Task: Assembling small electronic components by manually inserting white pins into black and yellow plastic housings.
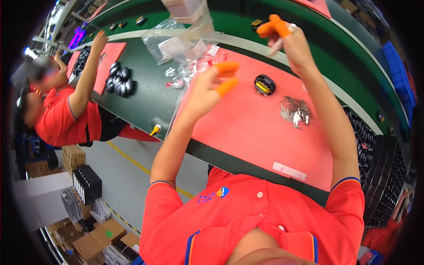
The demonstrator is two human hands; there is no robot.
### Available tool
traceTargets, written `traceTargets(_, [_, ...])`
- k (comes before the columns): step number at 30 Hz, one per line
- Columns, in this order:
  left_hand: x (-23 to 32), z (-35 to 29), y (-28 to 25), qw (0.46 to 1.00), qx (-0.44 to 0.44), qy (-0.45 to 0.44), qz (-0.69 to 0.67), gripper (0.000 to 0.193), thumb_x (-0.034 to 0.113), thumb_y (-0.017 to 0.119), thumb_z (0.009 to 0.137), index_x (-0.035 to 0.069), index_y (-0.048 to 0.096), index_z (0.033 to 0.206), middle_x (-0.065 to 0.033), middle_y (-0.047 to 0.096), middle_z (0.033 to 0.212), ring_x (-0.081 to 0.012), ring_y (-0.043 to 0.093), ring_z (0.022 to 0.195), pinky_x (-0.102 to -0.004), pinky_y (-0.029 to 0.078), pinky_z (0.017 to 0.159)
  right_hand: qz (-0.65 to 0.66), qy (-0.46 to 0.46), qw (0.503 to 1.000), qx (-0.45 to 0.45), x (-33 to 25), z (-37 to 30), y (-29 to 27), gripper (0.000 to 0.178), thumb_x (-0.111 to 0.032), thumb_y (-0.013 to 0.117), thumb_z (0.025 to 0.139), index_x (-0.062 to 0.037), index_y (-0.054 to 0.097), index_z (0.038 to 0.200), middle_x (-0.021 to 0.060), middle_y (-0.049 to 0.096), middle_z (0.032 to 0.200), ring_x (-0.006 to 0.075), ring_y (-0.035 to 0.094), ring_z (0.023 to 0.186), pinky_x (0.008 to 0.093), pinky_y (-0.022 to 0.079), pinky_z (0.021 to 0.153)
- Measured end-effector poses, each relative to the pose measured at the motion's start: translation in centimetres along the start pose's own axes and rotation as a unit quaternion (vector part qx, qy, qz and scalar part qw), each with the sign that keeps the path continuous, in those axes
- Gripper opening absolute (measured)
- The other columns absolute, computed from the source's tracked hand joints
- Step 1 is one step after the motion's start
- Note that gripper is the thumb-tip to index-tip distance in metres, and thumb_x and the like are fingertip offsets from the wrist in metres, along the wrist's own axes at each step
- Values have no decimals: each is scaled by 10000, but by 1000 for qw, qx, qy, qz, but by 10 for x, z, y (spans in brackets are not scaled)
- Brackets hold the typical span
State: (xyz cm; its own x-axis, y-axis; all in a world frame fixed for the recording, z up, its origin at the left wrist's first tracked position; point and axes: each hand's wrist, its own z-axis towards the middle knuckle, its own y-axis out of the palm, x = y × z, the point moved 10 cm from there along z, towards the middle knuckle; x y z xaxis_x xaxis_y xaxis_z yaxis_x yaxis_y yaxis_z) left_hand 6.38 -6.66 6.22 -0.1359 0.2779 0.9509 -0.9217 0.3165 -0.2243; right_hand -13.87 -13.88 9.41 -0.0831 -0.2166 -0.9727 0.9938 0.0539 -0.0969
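My left hand point(206, 90) hovers over the left part of the pink mat point(238, 128). Orange covers sit on its thumb and a finger, which are apart with nothing between them. Farther right, my right hand point(295, 46) reaches over the green conveyor belt point(236, 22), also with orange-covered fingers. Its fingers are spread and look unloaded; a small black and yellow part point(256, 24) lies on the belt beside their tips. A rounded black housing with a yellow coil-like piece point(265, 85) rests on the mat between my arms. Right of it is a pile of small metal pins point(295, 110).
Clear plastic bags point(176, 42) and a pale box point(187, 9) stand at the mat's far left. Black rounded parts point(120, 80) lie on the green table. Stacked black trays point(382, 176) are at my right. A co-worker point(73, 110) works at the left.
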Motion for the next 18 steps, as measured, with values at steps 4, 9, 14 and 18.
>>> traceTargets(4, [-1, 10, 55, 939, -48, 96, 328, 421, 248, 727, 838, -44, 646, 1130, -259, 611, 1198, -394, 575, 1144, -441, 475, 902, -127, 4, 992, -13, -14, -41, -38, 336, -306, 519, 992, -24, 702, 991, 45, 675, 816, 82, 537, 642, 224, 409, 587])
traceTargets(9, [5, 14, 81, 868, 8, 231, 440, 486, 280, 791, 765, -37, 647, 1105, -253, 621, 1149, -432, 560, 1118, -494, 456, 933, -304, -27, 944, -124, 16, -98, -25, 203, 2, 633, 819, -5, 690, 1014, 111, 684, 873, 247, 651, 800, 354, 505, 725])
traceTargets(14, [-17, 26, 80, 977, -38, 69, 199, 462, 144, 822, 728, -19, 640, 1120, -192, 640, 1142, -323, 640, 1032, -417, 529, 849, -429, -111, 870, -218, 13, -124, 12, 216, 7, 662, 733, -55, 689, 938, 121, 652, 888, 322, 638, 811, 405, 502, 711])
traceTargets(18, [-27, 32, 63, 995, 19, 23, 99, 424, 53, 801, 749, -9, 638, 1136, -169, 654, 1136, -255, 675, 974, -343, 562, 800, -505, -192, 799, -264, 16, -132, 29, 134, -65, 671, 745, -82, 637, 874, 78, 605, 791, 266, 641, 759, 386, 497, 615])
